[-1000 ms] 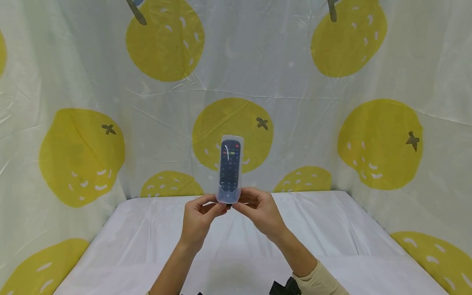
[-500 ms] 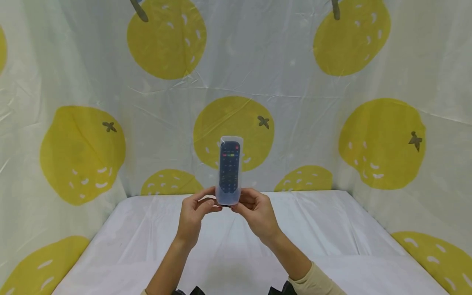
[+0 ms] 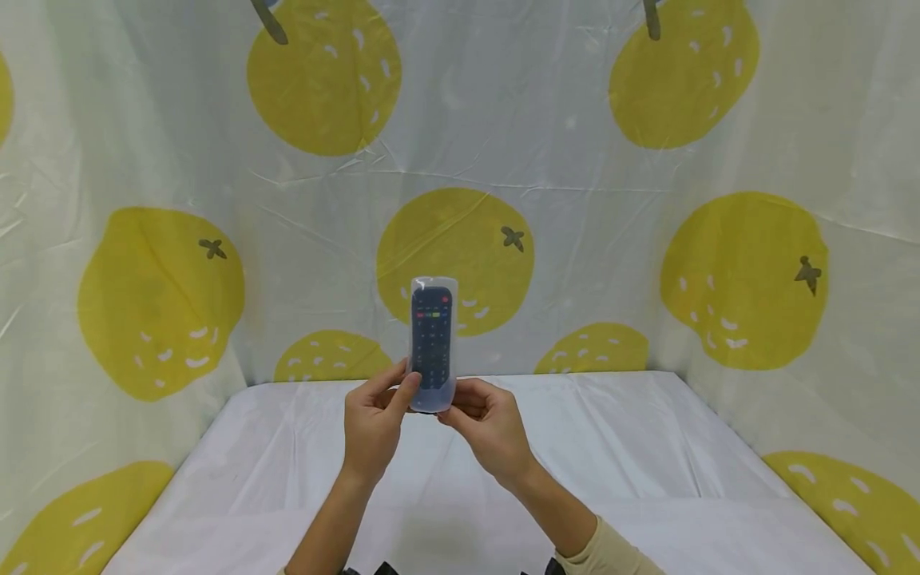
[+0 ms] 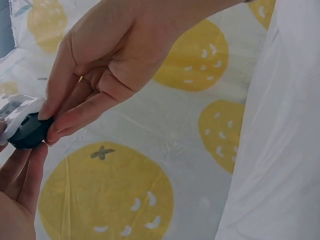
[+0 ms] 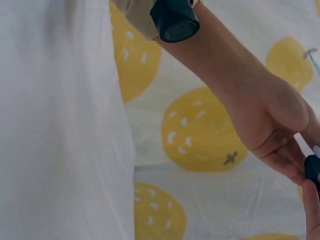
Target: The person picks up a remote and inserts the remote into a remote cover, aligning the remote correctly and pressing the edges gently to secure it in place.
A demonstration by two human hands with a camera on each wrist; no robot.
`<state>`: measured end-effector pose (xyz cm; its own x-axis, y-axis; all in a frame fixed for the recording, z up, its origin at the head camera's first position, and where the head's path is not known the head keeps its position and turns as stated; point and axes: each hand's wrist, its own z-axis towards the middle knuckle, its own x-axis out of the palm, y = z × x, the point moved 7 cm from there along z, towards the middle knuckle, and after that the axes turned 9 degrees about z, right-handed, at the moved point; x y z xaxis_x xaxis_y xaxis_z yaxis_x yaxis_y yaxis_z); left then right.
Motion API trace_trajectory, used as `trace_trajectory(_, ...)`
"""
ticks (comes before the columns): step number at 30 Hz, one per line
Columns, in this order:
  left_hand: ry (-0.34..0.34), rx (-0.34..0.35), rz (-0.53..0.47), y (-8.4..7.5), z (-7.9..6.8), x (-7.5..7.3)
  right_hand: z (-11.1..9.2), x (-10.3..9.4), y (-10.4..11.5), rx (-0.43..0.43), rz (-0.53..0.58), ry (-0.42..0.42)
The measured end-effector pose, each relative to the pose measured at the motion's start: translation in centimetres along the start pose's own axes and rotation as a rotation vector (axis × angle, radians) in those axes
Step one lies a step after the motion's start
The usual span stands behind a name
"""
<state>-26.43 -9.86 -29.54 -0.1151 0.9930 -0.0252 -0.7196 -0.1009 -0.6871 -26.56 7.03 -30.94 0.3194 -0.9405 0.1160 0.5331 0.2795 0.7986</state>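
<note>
Clock as the person sees it. Nearest: tan sleeve (image 3: 607,551) at 5 o'clock, black piece (image 5: 175,25) by that cuff, can't tell what it is.

Next out, both hands up, no slack in either. Left hand (image 3: 370,435) pinches the remote (image 3: 434,339) through its clear cover (image 3: 434,398), thumb over the front at the 7 o'clock edge. Right hand (image 3: 496,435) pinches the cover's bottom corner at 5 o'clock, fingers curled behind.

Key relation: remote stands off the worktop (image 3: 216,479), long axis about 12 to 6, keys facing the person, red button at the top right. It lies between 1 and 2 o'clock from the left hand, 10 to 11 from the right. Both touch; left has the higher hold. Dark lower end shows past the cover, clearest from the left wrist; can't judge how much.

Beyond: white-covered worktop, then curtain (image 3: 460,152) with yellow fruit print, 9 through 12 to 3.
</note>
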Motion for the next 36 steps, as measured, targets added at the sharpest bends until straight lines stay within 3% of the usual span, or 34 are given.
trace_trajectory(9,-0.012,-0.058,-0.072,0.6,0.0,0.3,0.1,-0.3,-0.2,-0.003,0.047,-0.019)
trace_trajectory(18,-0.008,-0.077,-0.055,0.8,-0.2,0.5,0.0,-0.5,-0.2,0.038,0.075,-0.068)
trace_trajectory(30,0.002,-0.038,-0.011,0.6,0.1,0.2,0.6,-0.9,0.3,0.005,0.004,0.09)
trace_trajectory(36,-0.006,-0.042,0.008,0.5,-0.1,0.4,0.9,-2.0,1.2,-0.008,-0.045,0.043)
